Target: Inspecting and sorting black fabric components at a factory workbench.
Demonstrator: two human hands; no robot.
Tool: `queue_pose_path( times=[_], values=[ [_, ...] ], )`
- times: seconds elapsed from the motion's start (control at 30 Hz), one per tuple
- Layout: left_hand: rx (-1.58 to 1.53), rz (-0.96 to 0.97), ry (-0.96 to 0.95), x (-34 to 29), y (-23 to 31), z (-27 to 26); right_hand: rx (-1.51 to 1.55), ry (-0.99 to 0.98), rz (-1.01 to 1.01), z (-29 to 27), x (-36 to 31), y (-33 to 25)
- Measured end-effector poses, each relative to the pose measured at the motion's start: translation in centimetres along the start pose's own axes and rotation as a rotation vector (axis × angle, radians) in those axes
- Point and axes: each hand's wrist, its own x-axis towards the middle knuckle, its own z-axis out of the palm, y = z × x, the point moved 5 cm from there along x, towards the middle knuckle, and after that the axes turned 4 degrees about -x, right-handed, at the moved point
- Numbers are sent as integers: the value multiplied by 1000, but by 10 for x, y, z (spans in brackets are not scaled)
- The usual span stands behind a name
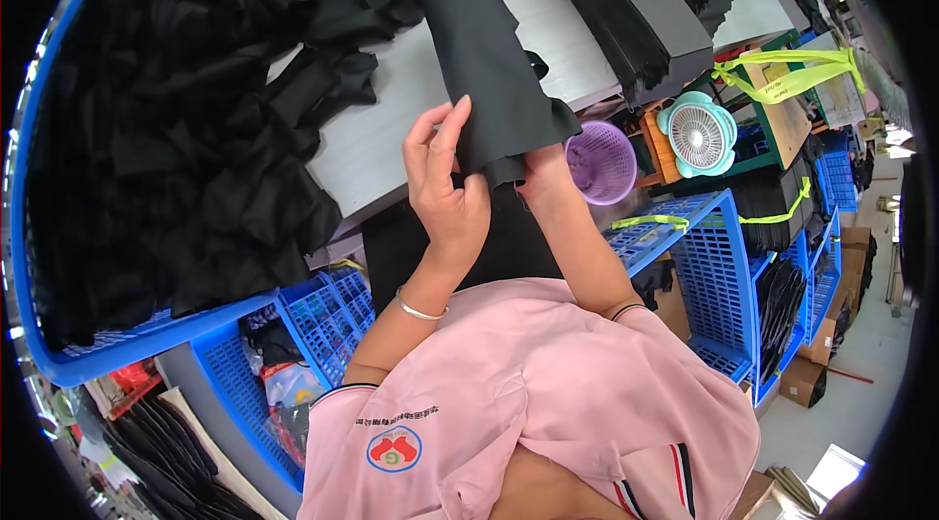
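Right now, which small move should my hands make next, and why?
Perhaps straighten the near end of the black cloth piece with your left hand: that end looks curled, and your right hand, partly hidden, is at it.

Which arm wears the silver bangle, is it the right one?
No, the silver bangle circles the left forearm; the right forearm is bare.

The pale pink cloth shirt [548,373] carries a curved line of small dark characters [401,415] beside a round, blue-ringed badge [394,449] with a red-and-white emblem and one green letter. Ahead and right of the shirt, a flat yellow-green strap [797,80] bears small dark lettering [780,90].
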Motion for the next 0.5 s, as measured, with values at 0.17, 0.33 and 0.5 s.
queue_pose_path(
  times=[0.17,0.33,0.5],
  values=[
    [-92,0,1,-7,-3,4,105,-20,0,-5,4,13],
    [-121,-24,17,-14,-5,5,230,-185,33,-2,13,23],
    [-125,-18,37,-18,-7,1,235,-151,11,-7,18,30]
  ],
)
